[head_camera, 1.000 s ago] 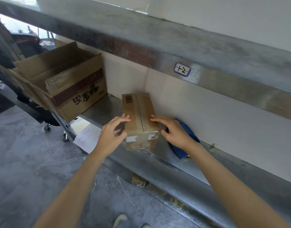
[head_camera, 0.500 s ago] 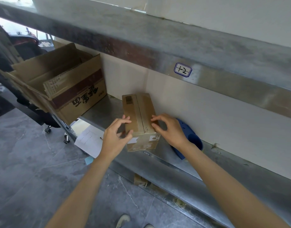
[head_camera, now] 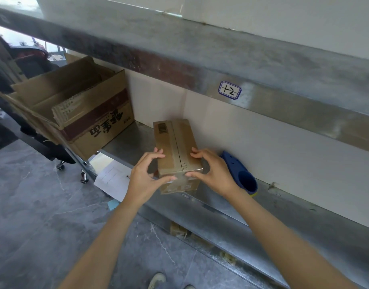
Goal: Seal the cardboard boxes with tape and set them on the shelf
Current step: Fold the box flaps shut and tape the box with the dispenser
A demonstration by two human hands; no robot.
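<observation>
The small cardboard box (head_camera: 175, 142) sits on the metal shelf (head_camera: 129, 140), its near end at the shelf's front edge. The left hand (head_camera: 142, 180) and the right hand (head_camera: 215, 174) each pinch that near end, with curled fingers (head_camera: 197, 152) on top and the thumb against the front face. A blue clog (head_camera: 242, 176) lies just beside the right hand, and a large open carton (head_camera: 96, 126) stands at the shelf's left end.

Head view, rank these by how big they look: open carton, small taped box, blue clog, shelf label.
1. open carton
2. small taped box
3. blue clog
4. shelf label
</observation>
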